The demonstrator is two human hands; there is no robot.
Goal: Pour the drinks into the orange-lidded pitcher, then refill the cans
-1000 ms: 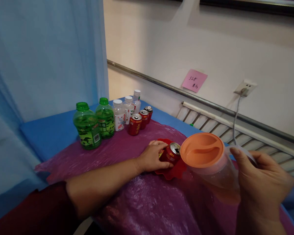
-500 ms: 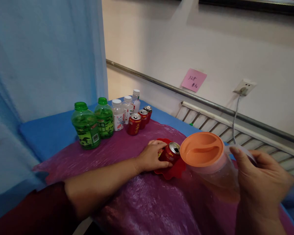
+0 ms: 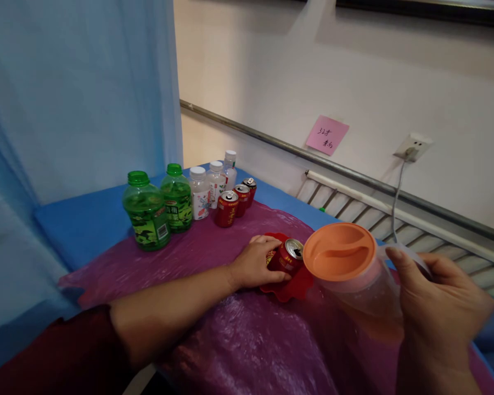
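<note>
My left hand is closed around a red drink can, whose top opening shows. The can stands in a red wavy-edged dish. In my right hand is the handle of a clear plastic pitcher with an orange lid. The pitcher is tilted toward the can, its lid edge close beside the can's top. Brownish liquid shows low inside it. Whether any liquid runs out at the lid, I cannot tell.
Behind the left hand stand three red cans, three clear white-capped bottles and two green-capped bottles. Purple plastic sheeting covers the blue table. A radiator and a plugged-in cord are by the wall.
Almost nothing differs: the view has shifted very slightly. Both hands keep their holds on the can and the pitcher.
</note>
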